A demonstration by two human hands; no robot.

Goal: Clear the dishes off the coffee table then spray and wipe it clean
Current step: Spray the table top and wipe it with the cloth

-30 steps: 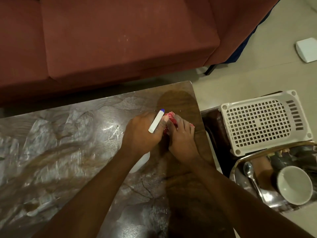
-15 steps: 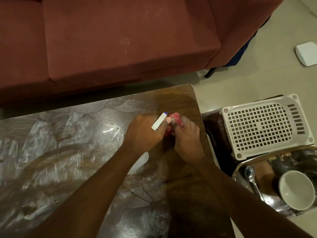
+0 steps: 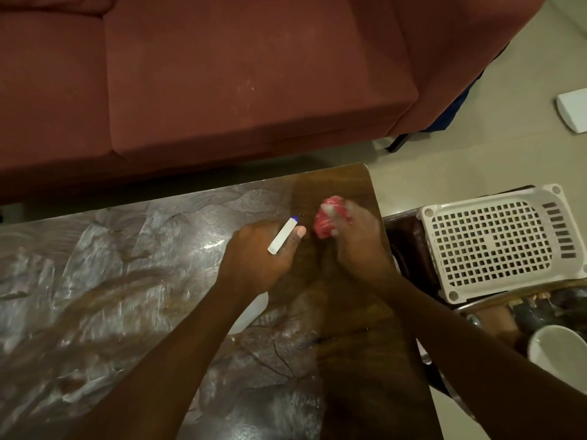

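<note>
A dark wooden coffee table [image 3: 111, 281] fills the lower left, its top streaked with wet whitish smears. My left hand [image 3: 257, 258] grips a white spray bottle [image 3: 282, 239] with a blue nozzle tip; the bottle's body shows below my wrist. My right hand [image 3: 359, 239] presses a crumpled red-and-white cloth [image 3: 327, 217] onto the table near its far right corner. The right hand looks blurred. The two hands are a short way apart.
A red sofa [image 3: 222, 74] runs along the far side of the table. On the right stand a white slotted plastic basket [image 3: 495, 242] and a metal tray with a white bowl [image 3: 559, 354] and other dishes. A white flat object [image 3: 575, 112] lies on the floor.
My right hand with the cloth has moved right and away from my left hand, which it touched earlier. The left hand still holds the spray bottle in about the same place.
</note>
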